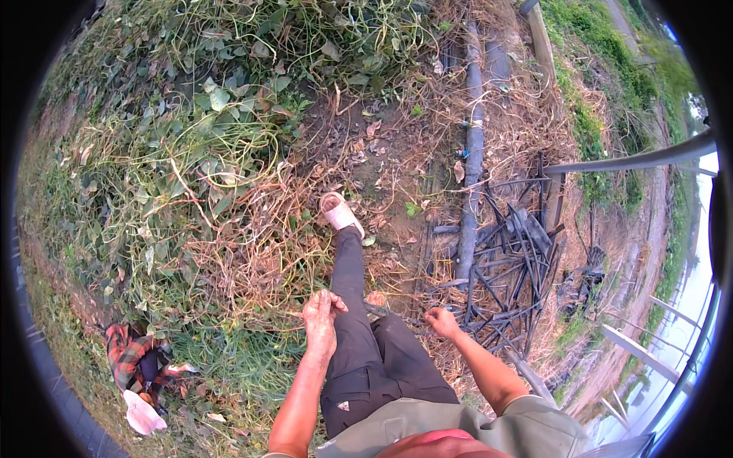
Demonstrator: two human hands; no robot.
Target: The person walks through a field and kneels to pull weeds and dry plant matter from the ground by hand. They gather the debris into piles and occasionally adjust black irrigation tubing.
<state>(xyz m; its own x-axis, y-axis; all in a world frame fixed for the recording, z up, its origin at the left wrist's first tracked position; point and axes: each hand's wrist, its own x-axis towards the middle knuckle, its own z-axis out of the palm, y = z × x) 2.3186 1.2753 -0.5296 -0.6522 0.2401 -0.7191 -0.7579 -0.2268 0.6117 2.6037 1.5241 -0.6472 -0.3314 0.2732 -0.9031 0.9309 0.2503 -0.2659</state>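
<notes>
My left hand (pixel 322 315) is raised over my left thigh, its fingers curled together; whether a thin stem is between them cannot be told. Out to the right, my right hand (pixel 442 322) is half closed beside the bundle of black drip tubing (pixel 518 275), and its grip is unclear. Dry vines (pixel 252 252) lie tangled in front of the left hand, with green leafy vines (pixel 223 137) farther out. One foot in a pale slide sandal (pixel 342 214) stands forward on the soil.
A long grey pipe (pixel 474 137) runs along the ground at the right, near a wooden post (pixel 541 43). A metal pole (pixel 635 160) slants at the far right. At the lower left a person in a plaid shirt (pixel 127 358) crouches among plants, a pale hat (pixel 142 412) beside them.
</notes>
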